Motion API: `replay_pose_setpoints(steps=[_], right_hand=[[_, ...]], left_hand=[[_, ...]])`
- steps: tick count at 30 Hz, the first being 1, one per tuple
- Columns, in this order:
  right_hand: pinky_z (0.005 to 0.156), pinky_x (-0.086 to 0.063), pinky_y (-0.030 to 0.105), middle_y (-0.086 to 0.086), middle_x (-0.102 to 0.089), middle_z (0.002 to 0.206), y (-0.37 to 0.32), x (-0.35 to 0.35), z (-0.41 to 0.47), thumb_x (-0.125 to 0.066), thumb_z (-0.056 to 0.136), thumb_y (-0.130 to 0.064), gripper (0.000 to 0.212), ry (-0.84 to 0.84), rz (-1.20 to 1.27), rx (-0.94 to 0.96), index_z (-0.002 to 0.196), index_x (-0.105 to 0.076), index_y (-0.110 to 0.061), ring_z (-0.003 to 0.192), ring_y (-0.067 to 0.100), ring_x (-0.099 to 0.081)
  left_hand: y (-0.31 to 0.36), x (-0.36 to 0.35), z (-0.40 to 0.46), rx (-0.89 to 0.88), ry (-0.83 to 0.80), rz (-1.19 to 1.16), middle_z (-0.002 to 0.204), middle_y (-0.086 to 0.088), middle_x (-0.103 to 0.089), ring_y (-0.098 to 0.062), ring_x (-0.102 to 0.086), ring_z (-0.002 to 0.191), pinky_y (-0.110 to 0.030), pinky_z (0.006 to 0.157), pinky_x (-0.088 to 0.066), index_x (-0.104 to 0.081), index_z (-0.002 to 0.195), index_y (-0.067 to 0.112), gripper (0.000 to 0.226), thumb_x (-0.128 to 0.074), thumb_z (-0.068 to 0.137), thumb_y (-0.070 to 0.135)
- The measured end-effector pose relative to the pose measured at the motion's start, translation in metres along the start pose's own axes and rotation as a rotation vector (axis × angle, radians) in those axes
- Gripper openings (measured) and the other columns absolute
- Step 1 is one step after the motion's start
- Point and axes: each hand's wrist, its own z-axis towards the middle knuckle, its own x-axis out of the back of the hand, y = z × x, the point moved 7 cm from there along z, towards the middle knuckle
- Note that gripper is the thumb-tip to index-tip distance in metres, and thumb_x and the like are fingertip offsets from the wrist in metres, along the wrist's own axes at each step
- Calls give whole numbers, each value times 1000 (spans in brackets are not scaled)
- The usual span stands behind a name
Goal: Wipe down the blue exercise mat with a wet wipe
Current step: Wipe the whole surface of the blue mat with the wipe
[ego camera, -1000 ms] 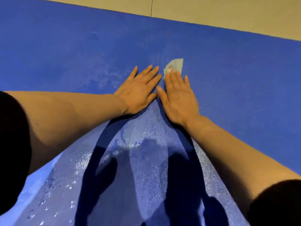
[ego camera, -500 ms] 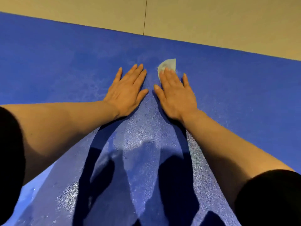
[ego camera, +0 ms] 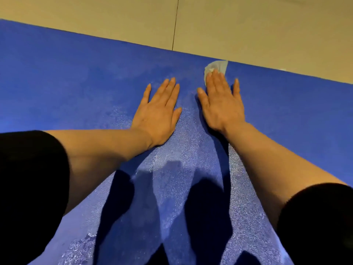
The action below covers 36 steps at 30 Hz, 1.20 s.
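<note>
Hands lay flat with straight fingers on the blue mat (ego camera: 76, 77): left hand (ego camera: 159, 113) pressed bare mat, grasping nothing, while right hand (ego camera: 222, 104), just beside it, pressed the wet wipe (ego camera: 218, 66) under its fingertips at the mat's far edge.

A beige floor (ego camera: 248, 25) fills the area beyond the fingertips, smooth and matte. One thin dark seam (ego camera: 175, 23) runs straight away across it, ahead of the hands. Warm light falls from behind, casting dark shadows (ego camera: 206, 213) below the wrists.
</note>
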Motion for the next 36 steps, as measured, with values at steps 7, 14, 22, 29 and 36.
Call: replay_pose_setpoints(steps=[7, 14, 22, 29, 36], right_hand=[[118, 12, 41, 10, 1, 163, -43, -3, -21, 5, 94, -53, 76, 33, 37, 40, 154, -5, -8, 150, 22, 3], [118, 12, 41, 4, 4, 163, 25, 6, -1, -12, 103, -46, 64, 28, 28, -109, 155, -2, -10, 150, 17, 4], [119, 10, 38, 8, 4, 163, -25, 0, 3, -14, 103, -45, 64, 12, 44, 31, 155, -3, -9, 150, 19, 5], [120, 6, 38, 16, -3, 162, 8, 10, 33, -17, 103, -47, 69, 5, 153, -204, 153, -8, 1, 150, 25, 1], [120, 8, 37, 17, 1, 162, -57, 14, 70, -18, 104, -44, 67, -37, 199, -95, 153, -4, 0, 149, 26, 5]], left_hand=[[-1, 2, 4, 10, 24, 39, 163, -3, 9, -14, 11, 149, -45, 120, 7, 6, 154, 12, 63, -4, 99, 41], [1, -1, 5, -10, -5, 11, 163, -2, 9, -13, 11, 149, -44, 120, 8, 5, 155, 14, 63, -9, 101, 43], [-1, 0, 8, -40, -32, -55, 163, 0, 7, -12, 8, 149, -42, 120, 8, 2, 155, 15, 63, -20, 103, 45], [-56, 24, 10, 118, -93, -20, 163, -5, 8, -17, 7, 150, -43, 120, 5, 0, 155, 13, 70, -28, 102, 48], [-63, 21, 19, 113, -276, -84, 162, -5, 14, -18, 9, 149, -49, 121, -1, 6, 155, 13, 76, -34, 101, 50]])
